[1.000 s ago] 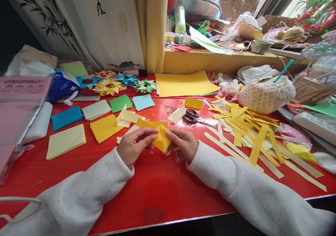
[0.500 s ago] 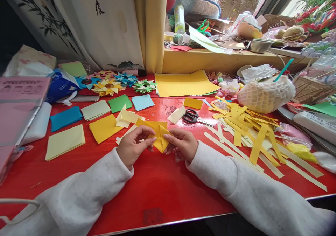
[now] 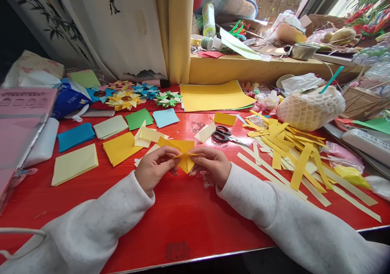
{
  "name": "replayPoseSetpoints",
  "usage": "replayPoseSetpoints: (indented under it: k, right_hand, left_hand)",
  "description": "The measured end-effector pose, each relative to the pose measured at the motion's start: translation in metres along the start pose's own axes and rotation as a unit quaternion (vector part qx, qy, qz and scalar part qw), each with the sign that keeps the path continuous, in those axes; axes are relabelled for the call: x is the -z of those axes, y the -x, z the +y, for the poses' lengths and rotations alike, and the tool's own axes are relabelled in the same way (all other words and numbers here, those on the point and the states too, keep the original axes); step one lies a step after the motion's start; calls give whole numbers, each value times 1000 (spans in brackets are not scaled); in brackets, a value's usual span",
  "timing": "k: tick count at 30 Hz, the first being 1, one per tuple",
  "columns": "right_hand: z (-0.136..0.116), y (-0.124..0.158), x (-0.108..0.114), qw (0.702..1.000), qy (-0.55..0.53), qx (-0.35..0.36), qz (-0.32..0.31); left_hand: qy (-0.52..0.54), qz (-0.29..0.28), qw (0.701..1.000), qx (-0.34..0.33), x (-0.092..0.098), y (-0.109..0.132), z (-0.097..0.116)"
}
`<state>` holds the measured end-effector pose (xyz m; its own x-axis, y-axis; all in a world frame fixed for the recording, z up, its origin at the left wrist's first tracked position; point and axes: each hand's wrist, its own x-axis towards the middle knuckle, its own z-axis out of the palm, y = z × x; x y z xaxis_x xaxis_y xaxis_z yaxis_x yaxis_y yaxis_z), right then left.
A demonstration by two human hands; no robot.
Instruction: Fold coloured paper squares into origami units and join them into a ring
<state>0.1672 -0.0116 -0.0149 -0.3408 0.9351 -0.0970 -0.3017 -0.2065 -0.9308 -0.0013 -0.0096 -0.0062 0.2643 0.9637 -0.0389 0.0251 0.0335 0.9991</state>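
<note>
Between my two hands is a partly folded yellow paper (image 3: 187, 164), its creased flaps meeting near the middle. My left hand (image 3: 157, 165) pinches its left side between thumb and fingers. The right side is pinched by my right hand (image 3: 212, 164). Just behind them lies a flat yellow piece (image 3: 179, 144). Cream folded papers (image 3: 147, 135) rest to the left, beside a yellow stack (image 3: 121, 148). A small cream folded piece (image 3: 205, 133) and black-handled scissors (image 3: 224, 135) lie behind my right hand.
Yellow and cream strips (image 3: 283, 152) cover the right of the red table (image 3: 183, 221). Blue (image 3: 76, 137), green (image 3: 139, 120) and cream stacks (image 3: 75, 164) lie left. Folded paper stars (image 3: 124, 100) and large yellow sheets (image 3: 213, 97) are at the back; a netted fruit (image 3: 310, 108) sits right.
The upper flaps of the yellow paper, upright before, are now folded down toward me between my fingertips. Both hands have stayed in nearly the same place.
</note>
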Motion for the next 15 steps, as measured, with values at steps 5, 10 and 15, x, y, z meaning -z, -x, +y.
replayPoseSetpoints:
  k: [5, 10, 15]
  right_hand:
    - [0, -1, 1, 1000, 1, 7, -12]
    - [-6, 4, -5, 999, 35, 3, -26]
    - [-9, 7, -9, 996, 79, 10, -28]
  left_hand:
    - [17, 17, 1000, -11, 1, 1, 2]
    - [25, 35, 999, -22, 0, 4, 7]
    - [-21, 39, 998, -36, -2, 6, 10]
